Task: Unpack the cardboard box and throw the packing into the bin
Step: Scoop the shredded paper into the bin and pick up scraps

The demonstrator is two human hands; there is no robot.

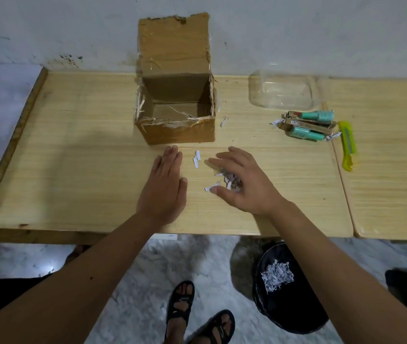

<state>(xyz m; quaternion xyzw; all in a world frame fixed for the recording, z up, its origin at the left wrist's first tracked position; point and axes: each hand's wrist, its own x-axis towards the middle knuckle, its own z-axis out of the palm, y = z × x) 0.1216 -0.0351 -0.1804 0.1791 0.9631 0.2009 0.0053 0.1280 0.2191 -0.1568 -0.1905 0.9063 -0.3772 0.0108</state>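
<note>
An open cardboard box (175, 131) stands on the wooden table (73, 150), its flap up against the wall, and its inside looks bare. In front of it lie shredded paper scraps (196, 161). My left hand (164, 187) rests flat on the table, fingers together, left of the scraps. My right hand (242, 183) hovers with curled, spread fingers over a small clump of paper shreds (231, 181). Whether it grips the clump is hidden. A black bin (289, 306) on the floor below the table edge holds a pile of shredded paper (277, 273).
At the back right sits a clear plastic container (284, 91). Teal items in brown packaging (309, 126) lie beside a yellow-green utility knife (347, 145). A second table (391, 157) adjoins on the right. My sandalled feet (197, 316) stand on the marble floor.
</note>
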